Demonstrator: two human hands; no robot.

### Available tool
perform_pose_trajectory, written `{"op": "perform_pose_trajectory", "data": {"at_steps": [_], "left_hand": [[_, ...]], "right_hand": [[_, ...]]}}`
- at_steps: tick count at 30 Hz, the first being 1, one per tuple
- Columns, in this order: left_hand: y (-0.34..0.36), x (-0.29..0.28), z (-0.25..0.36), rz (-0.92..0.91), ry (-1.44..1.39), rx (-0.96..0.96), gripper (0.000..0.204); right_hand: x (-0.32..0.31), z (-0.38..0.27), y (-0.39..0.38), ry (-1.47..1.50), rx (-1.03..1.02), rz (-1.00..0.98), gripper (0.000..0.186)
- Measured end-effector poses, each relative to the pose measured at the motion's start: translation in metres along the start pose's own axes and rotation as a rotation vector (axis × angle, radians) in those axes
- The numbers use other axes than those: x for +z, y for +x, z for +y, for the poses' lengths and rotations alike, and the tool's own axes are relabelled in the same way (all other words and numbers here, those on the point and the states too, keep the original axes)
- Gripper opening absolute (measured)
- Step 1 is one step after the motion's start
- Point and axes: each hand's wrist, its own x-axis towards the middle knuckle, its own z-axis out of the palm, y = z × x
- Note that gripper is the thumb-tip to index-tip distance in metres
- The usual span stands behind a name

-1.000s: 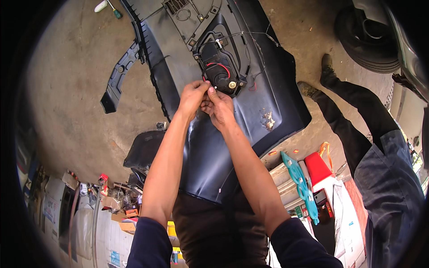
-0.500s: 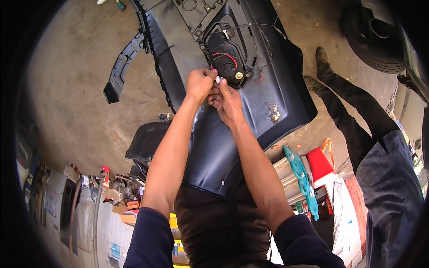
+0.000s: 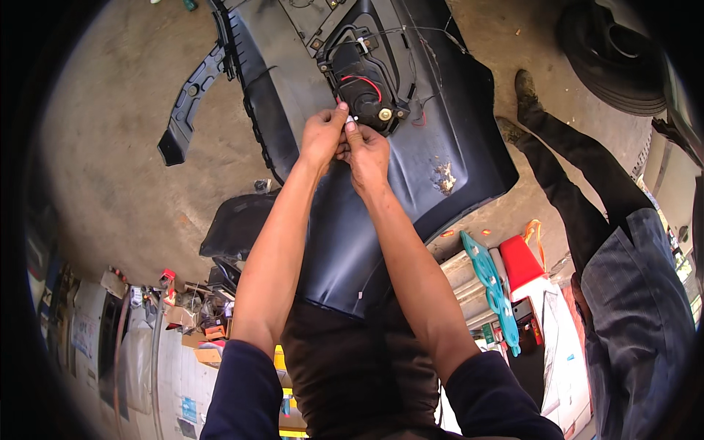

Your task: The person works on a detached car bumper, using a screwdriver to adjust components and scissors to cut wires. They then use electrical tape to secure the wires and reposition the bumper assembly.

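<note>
Both hands meet at the black lamp housing (image 3: 364, 81) on the upturned bumper panel (image 3: 411, 161): left hand (image 3: 320, 138) and right hand (image 3: 367, 150) pinch one small white connector (image 3: 353, 119) between narrowed fingertips, steadying it beside the red wire (image 3: 361, 78)

Sunlit, dusty concrete floor (image 3: 110, 183)

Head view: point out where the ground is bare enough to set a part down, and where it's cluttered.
Bare concrete floor lies left of the black bumper panel, past the loose black bracket. A smaller bare strip runs between the panel's right edge and the other person's leg. Crowded: small items at lower left, and boxes and teal part at lower right.
</note>
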Motion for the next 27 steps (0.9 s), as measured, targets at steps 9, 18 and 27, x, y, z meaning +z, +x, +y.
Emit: {"op": "perform_pose_trajectory", "data": {"at_steps": [9,18,27], "left_hand": [[0.004,0.005,-0.02,0.131,0.076,0.198,0.03],[0.007,0.018,-0.039,0.133,-0.356,0.13,0.029],[0.001,0.008,-0.011,0.062,-0.171,0.049,0.013]], "right_hand": [[-0.002,0.002,-0.003,-0.607,-0.216,0.21,0.022],[0.007,-0.033,-0.009,-0.915,-0.262,0.211,0.025],[-0.007,-0.032,-0.001,-0.93,-0.228,0.052,0.043]]}}
